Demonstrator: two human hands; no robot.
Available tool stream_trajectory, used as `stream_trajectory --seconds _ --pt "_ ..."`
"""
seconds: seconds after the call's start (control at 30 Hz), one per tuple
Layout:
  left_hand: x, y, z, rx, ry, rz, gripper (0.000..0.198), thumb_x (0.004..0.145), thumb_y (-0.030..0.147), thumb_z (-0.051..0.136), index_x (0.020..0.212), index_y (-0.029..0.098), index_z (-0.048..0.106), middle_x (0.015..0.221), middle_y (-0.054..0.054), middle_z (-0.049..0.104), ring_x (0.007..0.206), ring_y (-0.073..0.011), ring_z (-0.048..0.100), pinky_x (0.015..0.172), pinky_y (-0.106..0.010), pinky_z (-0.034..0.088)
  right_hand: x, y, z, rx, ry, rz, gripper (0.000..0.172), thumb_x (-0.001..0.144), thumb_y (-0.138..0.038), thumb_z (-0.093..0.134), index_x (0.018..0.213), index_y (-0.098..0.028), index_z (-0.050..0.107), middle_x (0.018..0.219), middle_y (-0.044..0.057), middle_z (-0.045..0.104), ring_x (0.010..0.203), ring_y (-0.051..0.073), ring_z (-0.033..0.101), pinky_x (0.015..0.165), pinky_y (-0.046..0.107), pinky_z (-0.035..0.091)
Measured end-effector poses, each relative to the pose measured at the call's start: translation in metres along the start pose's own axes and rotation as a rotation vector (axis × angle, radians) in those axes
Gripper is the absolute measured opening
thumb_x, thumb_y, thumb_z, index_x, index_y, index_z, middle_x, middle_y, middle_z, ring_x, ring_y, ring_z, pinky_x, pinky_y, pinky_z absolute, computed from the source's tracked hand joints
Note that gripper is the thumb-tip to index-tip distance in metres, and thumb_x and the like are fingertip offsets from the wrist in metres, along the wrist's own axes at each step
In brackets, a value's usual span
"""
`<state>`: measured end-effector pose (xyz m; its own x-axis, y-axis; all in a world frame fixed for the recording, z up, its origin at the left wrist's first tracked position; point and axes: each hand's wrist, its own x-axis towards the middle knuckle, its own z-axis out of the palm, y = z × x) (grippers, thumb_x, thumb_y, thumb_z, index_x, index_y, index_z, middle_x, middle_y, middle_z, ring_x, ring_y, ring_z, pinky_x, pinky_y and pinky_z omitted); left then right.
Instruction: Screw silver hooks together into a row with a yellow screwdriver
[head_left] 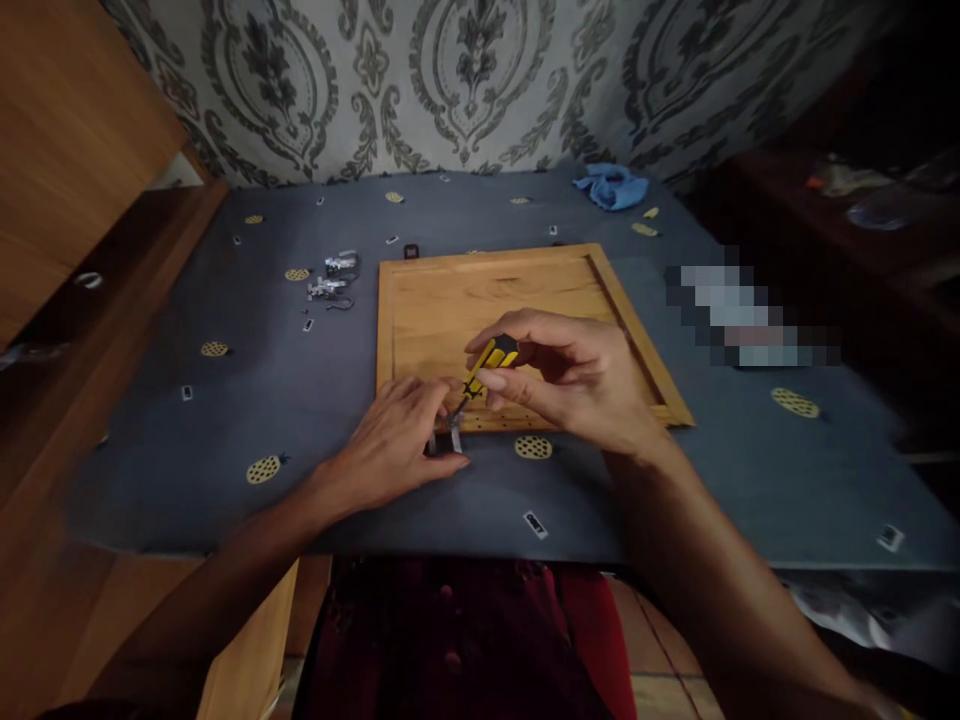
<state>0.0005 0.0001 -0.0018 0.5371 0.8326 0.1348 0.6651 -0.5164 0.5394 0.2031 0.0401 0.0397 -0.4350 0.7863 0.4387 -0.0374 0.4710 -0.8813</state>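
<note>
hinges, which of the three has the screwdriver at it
The hinge by the left hand, at the near edge of the wooden panel; the screwdriver points down to it. The other two hinges lie on the cloth left of the panel.

Lone head-worn view, close above, faces forward and down; light-brown rectangular wooden panel point(480, 290) mid-frame, grey-and-white patterned backdrop point(480, 90) at 12 o'clock.

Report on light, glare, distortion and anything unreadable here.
Head view: dim, top right corner near black; head view: small glints on the loose metal pieces; head view: wide-lens stretch toward the edges; head view: coarse blocks hide a patch right of the wooden panel, though the screwdriver shows clearly.
</note>
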Motion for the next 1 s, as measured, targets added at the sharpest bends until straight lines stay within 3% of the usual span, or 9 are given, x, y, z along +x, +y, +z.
stream_trajectory --seconds 0.37,0.57,0.8,1.0 --pt "0.000 0.002 -0.002 0.007 -0.025 -0.011 0.046 0.082 0.034 0.078 0.116 0.022 0.049 0.102 -0.003 0.064 0.101 -0.0278 0.060 0.091 -0.045 0.049 -0.001 0.011 0.007 -0.195 0.171 -0.222 0.026 0.078 -0.032 0.086 0.072 -0.020 0.063 0.063 -0.005 0.060 0.054 0.008 0.054 0.051 0.023 0.045" --pt "0.000 0.003 -0.004 0.018 -0.042 -0.024 0.051 0.081 0.032 0.079 0.121 0.022 0.049 0.108 -0.004 0.066 0.106 -0.0288 0.061 0.095 -0.045 0.048 -0.005 0.004 0.011 -0.189 0.417 -0.199 0.023 0.081 -0.031 0.083 0.076 -0.022 0.063 0.072 -0.003 0.062 0.051 0.009 0.055 0.045 0.026 0.045" --pt "0.000 0.002 -0.002 0.026 -0.046 -0.019 0.054 0.082 0.033 0.078 0.125 0.022 0.047 0.110 -0.004 0.067 0.109 -0.0294 0.060 0.096 -0.046 0.047 -0.002 0.011 0.011 -0.240 0.289 -0.252 0.024 0.082 -0.025 0.082 0.075 -0.021 0.059 0.065 -0.006 0.055 0.051 0.008 0.052 0.049 0.025 0.042" --pt "0.000 0.002 -0.002 0.025 -0.050 -0.005 0.052 0.085 0.033 0.076 0.125 0.022 0.046 0.108 -0.004 0.067 0.107 -0.0287 0.060 0.096 -0.046 0.047 -0.002 0.013 0.011 -0.286 0.271 -0.259 0.022 0.082 -0.023 0.080 0.075 -0.021 0.059 0.063 -0.005 0.055 0.054 0.009 0.053 0.050 0.024 0.042"
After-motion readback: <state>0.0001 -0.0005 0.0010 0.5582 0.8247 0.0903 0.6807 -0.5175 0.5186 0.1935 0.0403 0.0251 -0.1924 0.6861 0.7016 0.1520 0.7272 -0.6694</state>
